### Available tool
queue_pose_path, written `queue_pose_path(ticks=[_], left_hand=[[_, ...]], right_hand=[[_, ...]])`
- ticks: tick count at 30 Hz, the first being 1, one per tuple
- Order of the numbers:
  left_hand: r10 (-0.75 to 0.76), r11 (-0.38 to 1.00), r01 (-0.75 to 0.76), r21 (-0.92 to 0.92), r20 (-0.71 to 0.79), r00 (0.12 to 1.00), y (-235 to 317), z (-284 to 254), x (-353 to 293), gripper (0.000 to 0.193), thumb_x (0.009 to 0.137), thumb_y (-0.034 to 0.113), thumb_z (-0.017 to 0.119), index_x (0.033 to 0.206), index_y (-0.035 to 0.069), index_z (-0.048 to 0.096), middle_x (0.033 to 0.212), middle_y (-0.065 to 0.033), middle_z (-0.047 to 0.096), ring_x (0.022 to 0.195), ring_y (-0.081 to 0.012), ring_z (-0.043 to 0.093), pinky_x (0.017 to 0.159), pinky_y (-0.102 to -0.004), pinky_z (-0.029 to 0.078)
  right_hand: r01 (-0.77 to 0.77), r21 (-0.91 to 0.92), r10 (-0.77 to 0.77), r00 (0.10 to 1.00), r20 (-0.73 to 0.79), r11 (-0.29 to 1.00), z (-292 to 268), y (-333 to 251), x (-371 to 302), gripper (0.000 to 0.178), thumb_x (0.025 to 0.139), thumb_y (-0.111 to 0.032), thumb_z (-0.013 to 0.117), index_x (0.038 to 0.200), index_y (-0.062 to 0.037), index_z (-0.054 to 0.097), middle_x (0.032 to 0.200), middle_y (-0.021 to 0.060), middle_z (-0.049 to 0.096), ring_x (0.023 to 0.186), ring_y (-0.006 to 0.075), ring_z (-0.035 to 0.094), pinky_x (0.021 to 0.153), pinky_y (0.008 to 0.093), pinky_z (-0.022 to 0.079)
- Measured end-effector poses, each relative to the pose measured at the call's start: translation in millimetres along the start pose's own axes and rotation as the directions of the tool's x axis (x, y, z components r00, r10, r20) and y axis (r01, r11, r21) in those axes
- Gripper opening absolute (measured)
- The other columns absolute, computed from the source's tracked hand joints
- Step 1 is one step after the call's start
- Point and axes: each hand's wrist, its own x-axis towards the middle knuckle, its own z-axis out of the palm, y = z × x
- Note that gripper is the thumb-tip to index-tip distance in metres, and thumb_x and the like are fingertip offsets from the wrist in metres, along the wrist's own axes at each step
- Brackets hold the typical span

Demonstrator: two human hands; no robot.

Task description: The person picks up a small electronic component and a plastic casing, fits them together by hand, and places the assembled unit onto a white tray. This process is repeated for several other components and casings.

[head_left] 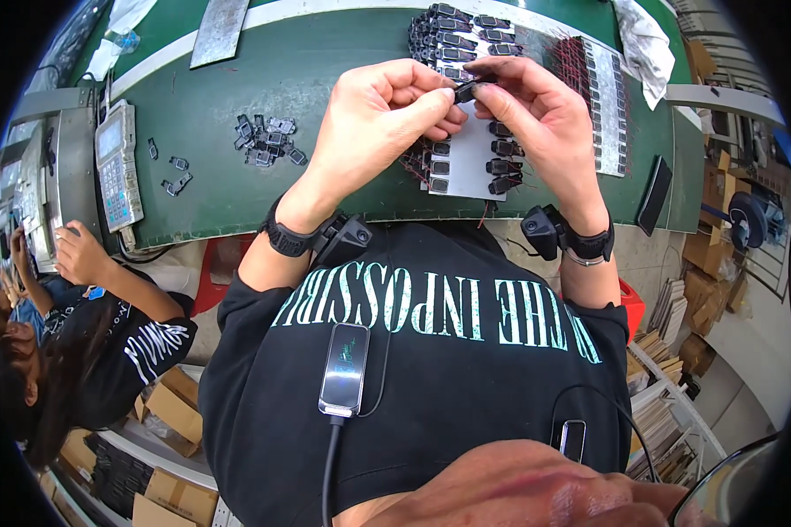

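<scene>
Between the fingertips of both hands is a small black rectangular part [466,91], its details mostly covered by fingers. My left hand [382,110] pinches it from the left, thumb against index finger. From the other side my right hand [540,105] grips it, with dark smudges on the fingertips. Below the hands lies a white board [470,167] bearing rows of black parts with thin red wires [439,168]. More such parts crowd its far end [448,39]. To the left, a loose pile of black parts [268,140] rests on the green table [343,198].
A few stray parts [178,183] lie near a keypad device [119,167]. At right are another board with red-wired parts [605,114], a black phone-like slab [654,195] and a white cloth [646,53]. A metal plate [220,33] lies far left. A co-worker's hand [81,253] shows at left.
</scene>
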Motion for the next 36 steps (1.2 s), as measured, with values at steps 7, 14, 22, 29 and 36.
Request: queue_pose_path(ticks=[7, 14, 22, 29, 36], left_hand=[[0.298, 0.949, -0.287, 0.13, -0.083, 0.951, -11, 7, -4, 0.021, 0.09, 0.005, 0.064, 0.109, -0.003, 0.066, 0.09, -0.0123, 0.073, 0.083, -0.0162, 0.072, 0.073, -0.0261, 0.058], [0.511, 0.73, -0.408, 0.548, -0.042, 0.859, -17, 1, -8, 0.027, 0.085, 0.004, 0.072, 0.113, 0.002, 0.07, 0.099, -0.0064, 0.074, 0.086, -0.0115, 0.07, 0.075, -0.0229, 0.057], [0.568, 0.671, -0.443, 0.595, -0.027, 0.823, -19, 2, -8, 0.025, 0.086, 0.005, 0.072, 0.111, 0.001, 0.07, 0.095, -0.008, 0.074, 0.083, -0.0116, 0.071, 0.073, -0.0231, 0.057], [0.561, 0.699, -0.435, 0.567, -0.058, 0.826, -19, 3, -8, 0.024, 0.084, 0.006, 0.072, 0.107, 0.0, 0.069, 0.092, -0.0128, 0.073, 0.081, -0.0174, 0.073, 0.071, -0.027, 0.059], [0.533, 0.736, -0.414, 0.535, -0.082, 0.842, -20, 5, -9, 0.022, 0.085, 0.005, 0.071, 0.106, -0.001, 0.069, 0.091, -0.0125, 0.074, 0.081, -0.0172, 0.073, 0.071, -0.0269, 0.059]], right_hand=[[-0.134, 0.255, 0.127, 0.991, 0.045, 0.958, -2, 0, 1, 0.02, 0.094, -0.011, 0.064, 0.109, 0.0019, 0.062, 0.091, 0.0051, 0.068, 0.081, 0.0099, 0.065, 0.074, 0.0231, 0.054], [-0.2, 0.35, 0.17, 0.979, 0.115, 0.915, 0, -1, 2, 0.018, 0.094, -0.01, 0.063, 0.109, 0.0006, 0.062, 0.089, 0.0047, 0.067, 0.079, 0.0104, 0.066, 0.076, 0.0239, 0.054], [-0.157, 0.317, 0.147, 0.988, 0.058, 0.935, 6, 1, -1, 0.019, 0.094, -0.01, 0.063, 0.11, 0.0021, 0.061, 0.091, 0.0066, 0.069, 0.08, 0.0108, 0.066, 0.074, 0.0235, 0.054], [0.027, 0.006, -0.028, 0.999, 0.024, 1.0, 8, 3, -4, 0.021, 0.096, -0.005, 0.058, 0.116, 0.002, 0.061, 0.094, 0.0046, 0.067, 0.082, 0.0097, 0.065, 0.075, 0.0219, 0.053], [-0.024, 0.046, 0.022, 0.999, 0.029, 0.999, 8, 3, -5, 0.022, 0.096, -0.004, 0.059, 0.117, 0.0017, 0.062, 0.099, 0.0046, 0.067, 0.083, 0.0089, 0.064, 0.075, 0.0212, 0.052]])
